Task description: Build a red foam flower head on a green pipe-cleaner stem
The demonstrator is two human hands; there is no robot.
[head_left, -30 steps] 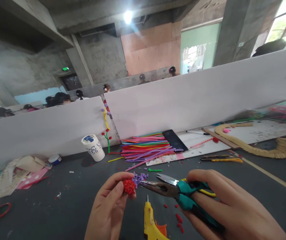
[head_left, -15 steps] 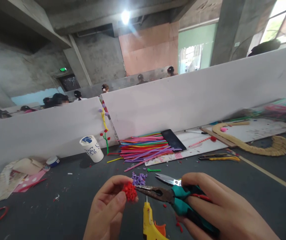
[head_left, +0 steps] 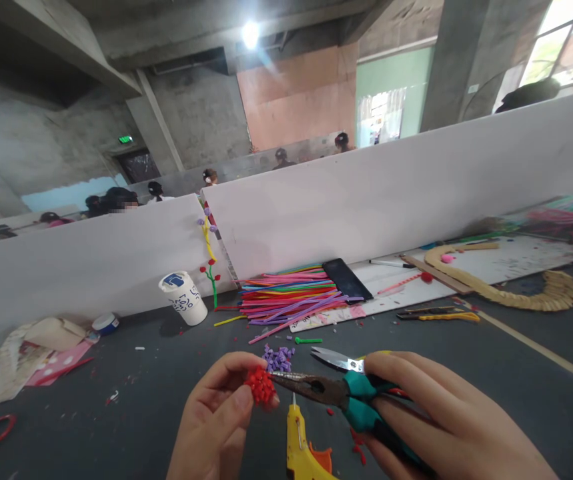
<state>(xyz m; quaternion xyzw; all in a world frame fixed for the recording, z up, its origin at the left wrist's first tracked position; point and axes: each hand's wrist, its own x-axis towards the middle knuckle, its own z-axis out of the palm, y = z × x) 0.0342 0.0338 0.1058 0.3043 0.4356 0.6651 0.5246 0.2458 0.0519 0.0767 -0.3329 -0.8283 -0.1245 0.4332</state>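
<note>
Your left hand (head_left: 219, 407) pinches the red ball (head_left: 262, 388), which sits between your hands; your right hand (head_left: 449, 417) grasps the pliers (head_left: 333, 392), tips at the ball. The step in hand appears to be plier work on its surface; the next move calls for a steady left pinch.

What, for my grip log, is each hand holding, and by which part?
Left hand: red ball, by its left side. Right hand: pliers, by their handles.
</note>
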